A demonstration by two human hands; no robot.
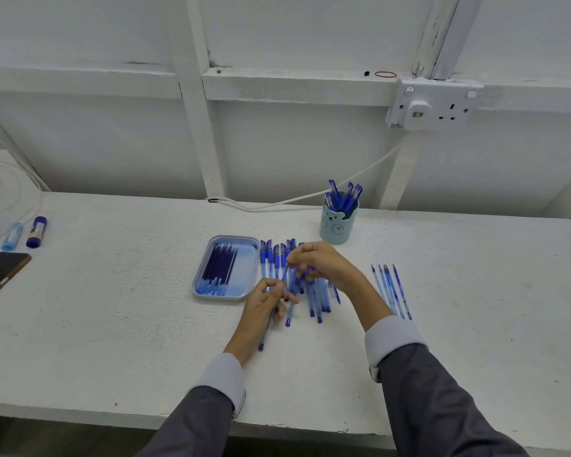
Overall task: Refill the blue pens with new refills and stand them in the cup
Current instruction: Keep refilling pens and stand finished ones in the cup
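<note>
The task is sitting partway: several pens (343, 196) are standing in the cup (335, 225) at the far right, while a row (317, 298) of pens is lying on the table (112, 308) between the tray (226, 238) and the cup, not yet refilled as far as I can judge; the tray, left of the row, is holding dark refills (220, 267); thin loose refills (391, 288), probably spent, are lying well to the right. The left hand (264, 301) is gripping one pen (267, 331) by its barrel, near the row; the right hand (320, 262) is pinching at its far end, though blur is hiding exactly what.
</note>
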